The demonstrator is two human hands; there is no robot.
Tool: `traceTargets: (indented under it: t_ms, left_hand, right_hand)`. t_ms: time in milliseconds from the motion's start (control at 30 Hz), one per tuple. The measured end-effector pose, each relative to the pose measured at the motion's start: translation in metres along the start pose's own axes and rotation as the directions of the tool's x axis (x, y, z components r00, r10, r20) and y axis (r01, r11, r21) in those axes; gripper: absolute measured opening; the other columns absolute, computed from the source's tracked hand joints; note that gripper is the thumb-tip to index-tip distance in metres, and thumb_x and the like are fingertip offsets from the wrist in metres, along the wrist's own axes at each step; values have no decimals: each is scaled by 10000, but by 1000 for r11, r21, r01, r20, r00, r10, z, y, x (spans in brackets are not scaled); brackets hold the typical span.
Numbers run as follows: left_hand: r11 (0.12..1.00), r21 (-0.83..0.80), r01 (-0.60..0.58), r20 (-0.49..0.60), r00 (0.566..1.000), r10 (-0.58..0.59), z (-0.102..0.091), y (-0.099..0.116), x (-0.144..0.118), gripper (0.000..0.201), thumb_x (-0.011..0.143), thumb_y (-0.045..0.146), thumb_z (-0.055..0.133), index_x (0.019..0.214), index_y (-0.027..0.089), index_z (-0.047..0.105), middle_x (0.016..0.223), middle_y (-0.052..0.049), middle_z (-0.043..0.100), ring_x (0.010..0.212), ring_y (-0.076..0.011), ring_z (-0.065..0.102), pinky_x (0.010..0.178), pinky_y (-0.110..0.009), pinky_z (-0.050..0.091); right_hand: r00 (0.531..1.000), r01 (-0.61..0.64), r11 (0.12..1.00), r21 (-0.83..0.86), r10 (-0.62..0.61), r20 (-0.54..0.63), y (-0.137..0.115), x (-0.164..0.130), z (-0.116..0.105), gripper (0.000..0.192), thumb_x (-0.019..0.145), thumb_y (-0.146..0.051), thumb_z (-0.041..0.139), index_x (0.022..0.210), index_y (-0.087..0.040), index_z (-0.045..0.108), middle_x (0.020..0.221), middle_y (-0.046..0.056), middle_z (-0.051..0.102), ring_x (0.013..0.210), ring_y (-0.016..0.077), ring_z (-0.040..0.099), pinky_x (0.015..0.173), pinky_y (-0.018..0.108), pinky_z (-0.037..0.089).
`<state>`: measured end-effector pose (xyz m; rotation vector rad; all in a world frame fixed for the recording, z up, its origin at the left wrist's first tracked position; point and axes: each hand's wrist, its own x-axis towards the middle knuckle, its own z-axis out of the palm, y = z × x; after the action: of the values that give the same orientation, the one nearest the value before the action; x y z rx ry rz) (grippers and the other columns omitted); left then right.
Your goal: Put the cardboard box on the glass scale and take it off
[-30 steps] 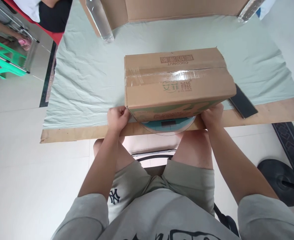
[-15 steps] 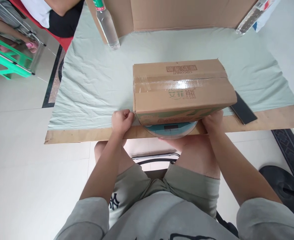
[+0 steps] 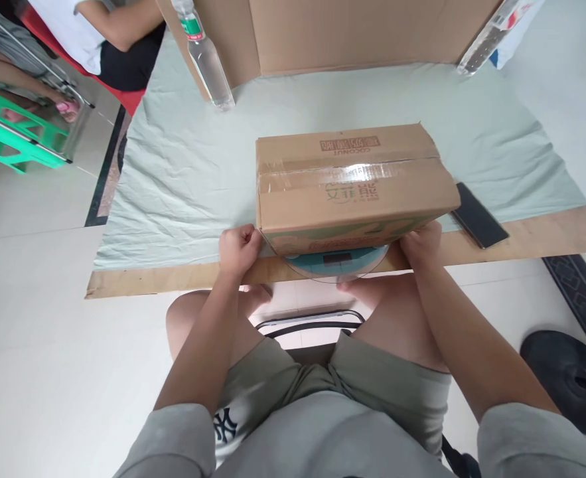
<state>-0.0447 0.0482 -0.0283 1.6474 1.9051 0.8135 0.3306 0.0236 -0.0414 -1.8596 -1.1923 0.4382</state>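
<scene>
A taped brown cardboard box [image 3: 352,176] with printing on its top rests on a round glass-topped scale [image 3: 337,260] with a blue face and a dark display. The scale juts past the table's front edge. My left hand [image 3: 239,251] is a closed fist on the wooden edge, beside the box's lower left corner, with nothing visible in it. At the box's right end, my right hand [image 3: 423,243] is also curled closed on the wood, close under the overhanging box. Some of its fingers are hidden from sight.
A black phone [image 3: 480,216] lies right of the box. A clear bottle [image 3: 210,70] with a green label stands back left by a cardboard panel [image 3: 362,33]. A clear package [image 3: 489,40] is back right. Another person's arm [image 3: 118,23] and a green stool [image 3: 18,133] are at left.
The whole view has shifted slightly, and my knees have moved a little apart. The box, scale and both fists keep the same places relative to each other.
</scene>
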Motion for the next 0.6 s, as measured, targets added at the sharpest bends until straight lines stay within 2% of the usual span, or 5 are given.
traceTargets:
  t_ms: [100,167,267,367,600]
  left_hand:
    - [992,-116,-45,-42,998,41,-12,5,-15,276,861,356,438,730,180,606,698,-24,576,745,-181,573,685,-295,445]
    - [953,-280,-118,18,992,128,-22,14,-29,365,892,400,466,1083,185,691,1061,-83,738,1057,-254,671,879,-341,540]
    - [865,-483,-134,260,922,288,-32,31,-47,622,836,450,675,1404,215,585,1420,-149,666,1336,-347,614,1056,-434,549]
    - [842,-535,-61,379,874,304,-33,43,-55,657,812,459,757,1391,215,565,1437,-164,650,1354,-372,611,1107,-483,541]
    - [825,-540,-166,305,875,375,-22,45,-26,720,796,525,807,1412,243,563,1402,-169,664,1353,-394,616,1114,-536,540]
  right_hand:
    - [997,1,990,143,10,-77,-5,-11,-4,235,741,-365,561,572,-207,518,571,4,526,657,174,537,634,308,459]
    - [999,42,933,356,-43,-6,-9,-21,-8,176,751,-375,562,694,-214,602,695,24,623,728,193,605,684,328,510]
    - [956,56,800,598,-216,199,-15,-34,-13,268,671,-313,610,929,-261,660,923,41,711,904,236,686,779,374,583]
    - [904,74,796,601,-308,297,-20,-41,-16,408,644,-246,634,1048,-306,648,1028,40,713,994,262,691,806,410,604]
    - [896,145,790,596,-360,260,-38,-17,-8,410,678,-248,663,1075,-332,602,1014,43,663,965,272,641,766,421,558]
